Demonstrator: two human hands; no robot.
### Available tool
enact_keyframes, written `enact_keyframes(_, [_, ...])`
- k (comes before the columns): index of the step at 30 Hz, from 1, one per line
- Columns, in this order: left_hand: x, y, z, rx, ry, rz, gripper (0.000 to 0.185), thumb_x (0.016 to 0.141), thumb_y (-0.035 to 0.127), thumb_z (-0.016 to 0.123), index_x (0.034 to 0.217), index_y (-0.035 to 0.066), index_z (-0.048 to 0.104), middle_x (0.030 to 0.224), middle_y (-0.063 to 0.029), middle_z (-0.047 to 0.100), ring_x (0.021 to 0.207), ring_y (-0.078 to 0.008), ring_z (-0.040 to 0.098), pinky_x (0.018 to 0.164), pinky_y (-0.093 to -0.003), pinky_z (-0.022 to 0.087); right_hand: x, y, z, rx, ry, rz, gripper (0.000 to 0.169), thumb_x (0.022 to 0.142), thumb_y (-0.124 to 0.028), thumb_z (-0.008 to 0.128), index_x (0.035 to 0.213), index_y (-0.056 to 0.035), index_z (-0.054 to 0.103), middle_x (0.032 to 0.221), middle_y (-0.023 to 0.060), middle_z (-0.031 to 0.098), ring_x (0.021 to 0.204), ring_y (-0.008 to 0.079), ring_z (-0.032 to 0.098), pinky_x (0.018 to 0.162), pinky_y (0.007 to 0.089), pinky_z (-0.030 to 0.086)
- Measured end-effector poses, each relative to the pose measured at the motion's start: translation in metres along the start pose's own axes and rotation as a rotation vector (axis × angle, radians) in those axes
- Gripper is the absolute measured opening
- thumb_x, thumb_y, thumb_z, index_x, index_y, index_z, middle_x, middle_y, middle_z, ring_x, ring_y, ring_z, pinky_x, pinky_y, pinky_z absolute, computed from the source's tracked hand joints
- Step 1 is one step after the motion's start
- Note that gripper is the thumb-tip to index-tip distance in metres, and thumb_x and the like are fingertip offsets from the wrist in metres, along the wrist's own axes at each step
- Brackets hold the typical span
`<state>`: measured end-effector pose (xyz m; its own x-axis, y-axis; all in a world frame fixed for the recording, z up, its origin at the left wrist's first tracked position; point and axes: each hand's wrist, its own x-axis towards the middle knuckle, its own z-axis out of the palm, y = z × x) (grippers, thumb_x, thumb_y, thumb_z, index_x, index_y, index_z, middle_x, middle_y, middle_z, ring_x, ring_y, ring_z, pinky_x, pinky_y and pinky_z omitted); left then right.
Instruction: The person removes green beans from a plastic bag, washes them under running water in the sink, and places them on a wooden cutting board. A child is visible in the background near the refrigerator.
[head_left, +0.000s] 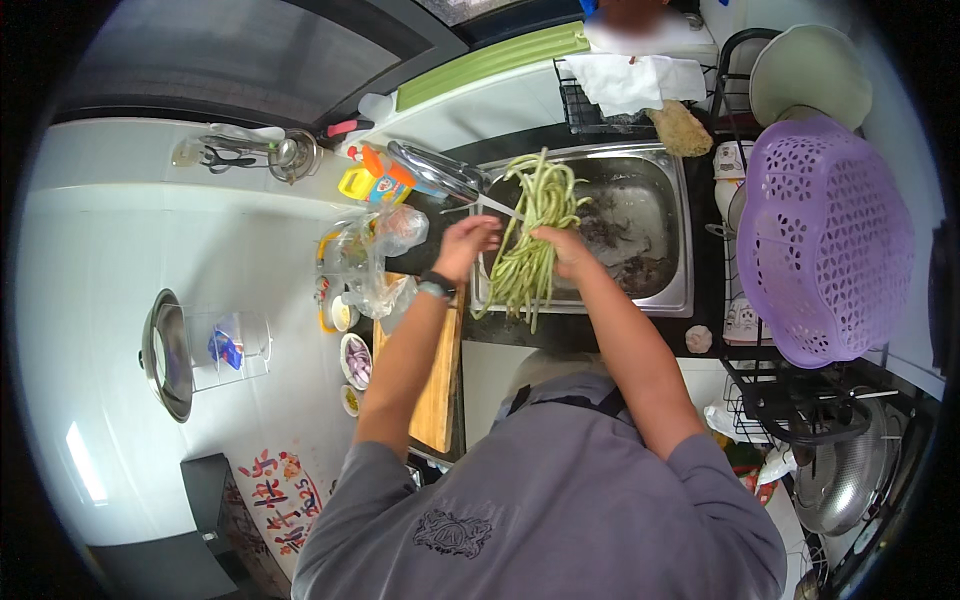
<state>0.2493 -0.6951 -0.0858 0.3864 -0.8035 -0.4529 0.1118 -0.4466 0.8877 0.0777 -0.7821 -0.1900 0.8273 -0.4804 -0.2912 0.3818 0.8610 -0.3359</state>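
Observation:
My right hand (564, 249) is closed around the middle of a bunch of long green beans (525, 262) above the left part of a stainless steel sink (679, 225). Their ends hang over the sink's near rim. My left hand (469, 244), with a dark band on its wrist, is just left of the beans; its fingers are loosely bent and apart, slightly blurred, with nothing visible between them. A chrome faucet (435, 169) reaches in from the upper left, and a pale streak runs from it to the beans. Shallow water and dark bits lie in the basin.
Left of the sink are a wooden cutting board (431, 382), plastic bags (367, 259), a bowl of cut shallots or onions (358, 361) and a yellow bottle (367, 184). On the right are a garlic bulb (698, 339), a purple plastic basket (825, 240) and a loofah sponge (679, 129).

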Motion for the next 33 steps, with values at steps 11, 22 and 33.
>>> enact_keyframes(11, [0.063,0.178,-0.115,0.678,0.321,0.166,0.062,0.081,0.014,0.058,0.140,0.003,0.040,0.066,-0.0044,0.056,0.048,-0.0115,0.044,0.042,-0.0275,0.038,-0.021,-0.028,-0.018,0.206,-0.003,-0.075,0.043,0.082,-0.019,0.060,0.122,-0.0077,0.048,0.100,0.0064,0.057,0.094,0.0220,0.058,0.097,0.0493,0.046])
enact_keyframes(22, [0.112,0.218,-0.233,0.989,0.180,-0.590,0.029,0.085,0.033,0.049,0.103,0.010,0.051,0.059,-0.0038,0.043,0.042,-0.0157,0.039,0.035,-0.0321,0.027,-0.030,-0.030,-0.009,0.227,-0.135,-0.063,0.044,0.080,-0.018,0.063,0.121,-0.0081,0.049,0.099,0.0086,0.059,0.095,0.0289,0.061,0.092,0.0491,0.049])
enact_keyframes(33, [0.079,0.225,-0.157,0.879,0.373,-0.443,0.082,0.082,0.015,0.051,0.151,0.027,0.010,0.059,0.0003,0.041,0.043,-0.0097,0.033,0.037,-0.0275,0.024,-0.034,-0.037,-0.021,0.209,-0.114,-0.009,0.044,0.082,-0.020,0.062,0.122,-0.0072,0.049,0.099,0.0093,0.060,0.099,0.0329,0.062,0.090,0.0482,0.050])
